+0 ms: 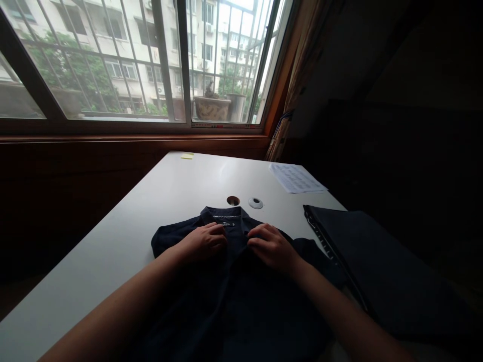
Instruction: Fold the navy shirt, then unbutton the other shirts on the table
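A dark navy shirt lies front up on the white table, its collar pointing toward the window and a label showing inside the neck. My left hand is closed at the left side of the neck opening, fingers curled on the collar edge. On the opposite side, my right hand pinches the right collar edge, with thumb and fingers together. Between the two hands the front of the shirt parts in a V. The lower part of the shirt is very dark, so its details are hard to make out.
A dark folded cloth or bag with a patterned edge lies at the right of the white table. Papers, a yellow sticky note, a round hole and its cap are farther back. A barred window stands behind.
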### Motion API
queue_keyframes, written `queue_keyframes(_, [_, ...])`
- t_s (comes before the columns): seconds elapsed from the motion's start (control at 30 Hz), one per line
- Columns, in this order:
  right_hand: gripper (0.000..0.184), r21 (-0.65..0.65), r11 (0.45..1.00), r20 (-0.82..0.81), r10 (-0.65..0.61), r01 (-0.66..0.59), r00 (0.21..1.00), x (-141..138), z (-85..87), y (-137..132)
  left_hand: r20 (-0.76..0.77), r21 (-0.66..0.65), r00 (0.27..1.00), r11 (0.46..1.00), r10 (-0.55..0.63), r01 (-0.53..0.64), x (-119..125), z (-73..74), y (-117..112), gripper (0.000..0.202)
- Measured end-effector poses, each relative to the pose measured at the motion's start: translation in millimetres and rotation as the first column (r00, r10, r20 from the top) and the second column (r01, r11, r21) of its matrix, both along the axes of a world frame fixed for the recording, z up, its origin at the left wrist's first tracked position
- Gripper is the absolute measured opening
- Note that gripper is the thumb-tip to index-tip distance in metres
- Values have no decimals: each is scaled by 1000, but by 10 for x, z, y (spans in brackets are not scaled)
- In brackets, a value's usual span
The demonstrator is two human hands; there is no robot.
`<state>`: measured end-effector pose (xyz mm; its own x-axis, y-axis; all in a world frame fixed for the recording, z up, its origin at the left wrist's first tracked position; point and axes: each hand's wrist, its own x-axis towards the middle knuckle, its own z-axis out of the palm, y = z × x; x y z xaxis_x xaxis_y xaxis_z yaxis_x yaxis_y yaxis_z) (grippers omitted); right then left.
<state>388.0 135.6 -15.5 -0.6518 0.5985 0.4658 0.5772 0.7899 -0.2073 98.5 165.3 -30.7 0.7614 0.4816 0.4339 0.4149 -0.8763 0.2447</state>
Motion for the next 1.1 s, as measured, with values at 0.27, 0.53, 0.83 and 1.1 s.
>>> queue_keyframes(0.27, [17,-51,998,-39,-44,42,998,42,-197,8,-21,-38,999,998,50,-50,15,-18,30,15])
queue_keyframes(0.53, [18,-102,995,-67,-27,20,997,84,-174,22,-5,-32,998,997,67,-67,31,-11,16,15])
queue_keyframes(0.83, [18,-147,989,-245,-55,18,968,123,-166,-2,-53,-10,997,998,55,-55,37,50,-37,18])
queue_keyframes(1.1, [18,-37,997,-347,-81,73,934,105,-108,-69,-84,-94,995,993,58,-66,333,284,-396,15])
